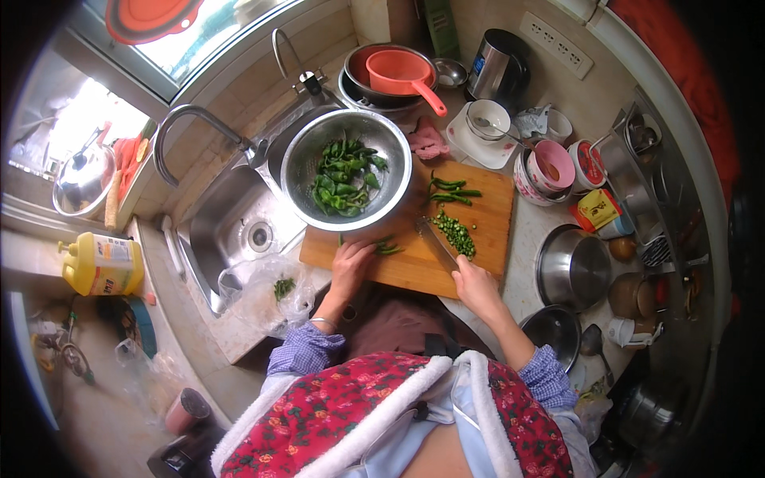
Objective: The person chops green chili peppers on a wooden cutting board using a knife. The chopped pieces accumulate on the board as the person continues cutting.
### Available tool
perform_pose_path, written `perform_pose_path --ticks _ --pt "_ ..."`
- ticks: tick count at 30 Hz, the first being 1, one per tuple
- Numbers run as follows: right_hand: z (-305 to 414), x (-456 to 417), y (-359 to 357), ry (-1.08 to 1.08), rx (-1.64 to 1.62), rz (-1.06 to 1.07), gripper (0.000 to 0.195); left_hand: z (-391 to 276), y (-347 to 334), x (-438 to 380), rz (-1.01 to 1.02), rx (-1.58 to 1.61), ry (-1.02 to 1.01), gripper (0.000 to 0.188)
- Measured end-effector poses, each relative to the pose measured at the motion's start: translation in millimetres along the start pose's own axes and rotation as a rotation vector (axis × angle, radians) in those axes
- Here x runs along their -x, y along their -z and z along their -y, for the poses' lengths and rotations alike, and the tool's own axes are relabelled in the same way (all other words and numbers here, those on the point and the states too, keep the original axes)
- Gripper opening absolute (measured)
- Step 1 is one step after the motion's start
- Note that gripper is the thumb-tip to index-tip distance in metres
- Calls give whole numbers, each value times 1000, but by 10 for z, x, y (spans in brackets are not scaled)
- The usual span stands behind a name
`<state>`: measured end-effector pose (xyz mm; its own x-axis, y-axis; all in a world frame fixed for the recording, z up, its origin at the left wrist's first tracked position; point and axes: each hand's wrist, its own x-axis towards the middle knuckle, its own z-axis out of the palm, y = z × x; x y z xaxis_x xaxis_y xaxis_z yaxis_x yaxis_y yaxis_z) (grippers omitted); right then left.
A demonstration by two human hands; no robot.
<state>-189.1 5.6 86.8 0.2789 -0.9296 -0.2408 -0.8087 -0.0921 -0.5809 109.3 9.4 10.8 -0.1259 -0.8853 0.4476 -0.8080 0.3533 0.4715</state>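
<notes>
A wooden cutting board [412,269] lies before me. My right hand [476,287] is closed round the handle of a kitchen knife [440,244], whose blade rests on the board beside a pile of chopped green peppers [455,232]. At the board's left front part, my left hand [351,266] touches some green pepper pieces [385,245]; whether it grips them I cannot tell. Several whole green peppers [451,190] lie further back. Overlapping the board's back left, a metal bowl [399,173] holds leafy greens [345,176].
Left of the board are a steel sink [221,209] with a curved faucet [173,116] and a clear plastic bag [251,299]. Pink bowls [553,161] and a steel pot [574,269] stand on the right. Behind sit a red strainer [397,69] and an electric kettle [496,69].
</notes>
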Motion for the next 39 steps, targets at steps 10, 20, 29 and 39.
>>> perform_pose_path --ticks 10,20,29,39 --pt "-491 140 200 -110 -92 -59 25 -603 -616 -338 49 85 -115 26" --pt "-380 225 112 41 115 -153 12 -796 -894 -427 26 105 -107 25" --pt "-473 201 93 118 174 -154 12 -816 -883 -424 0 186 -143 21" --pt "-136 318 149 4 409 -61 20 -796 -921 -427 19 200 -161 25"
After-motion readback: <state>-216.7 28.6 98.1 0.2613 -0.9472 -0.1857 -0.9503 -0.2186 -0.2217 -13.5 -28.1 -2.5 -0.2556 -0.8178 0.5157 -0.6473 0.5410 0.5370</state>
